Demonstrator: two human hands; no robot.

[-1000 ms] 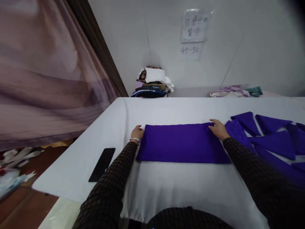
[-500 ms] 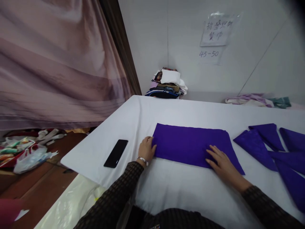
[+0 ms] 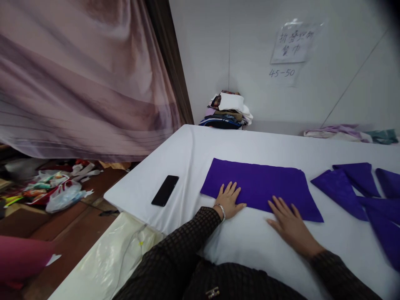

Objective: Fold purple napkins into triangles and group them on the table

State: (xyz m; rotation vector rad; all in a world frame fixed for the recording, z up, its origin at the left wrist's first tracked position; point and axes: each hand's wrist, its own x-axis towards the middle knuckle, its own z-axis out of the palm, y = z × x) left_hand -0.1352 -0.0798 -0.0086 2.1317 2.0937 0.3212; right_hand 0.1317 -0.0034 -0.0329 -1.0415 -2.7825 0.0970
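A purple cloth napkin (image 3: 256, 179), folded into a long rectangle, lies flat on the white-covered table (image 3: 200, 154). My left hand (image 3: 229, 201) rests on its near edge, left of the middle, fingers spread and palm down. Further right, my right hand (image 3: 289, 225) has its fingertips on the near edge, fingers stretched out and apart. Neither hand grips anything. To the right of the napkin lie several folded purple napkins (image 3: 343, 191) with pointed ends, partly overlapping each other.
A black phone (image 3: 165, 190) lies on the table's left part. Folded clothes (image 3: 229, 110) are stacked at the far edge, with more cloth (image 3: 343, 132) at the back right. A curtain (image 3: 93, 83) hangs at left above plastic bags (image 3: 64, 196) on the floor. Handwritten paper signs (image 3: 290, 46) are on the wall.
My left hand has moved from the napkin's left end to its near edge, nearer the middle. My right hand has slid slightly towards me. The view has shifted left.
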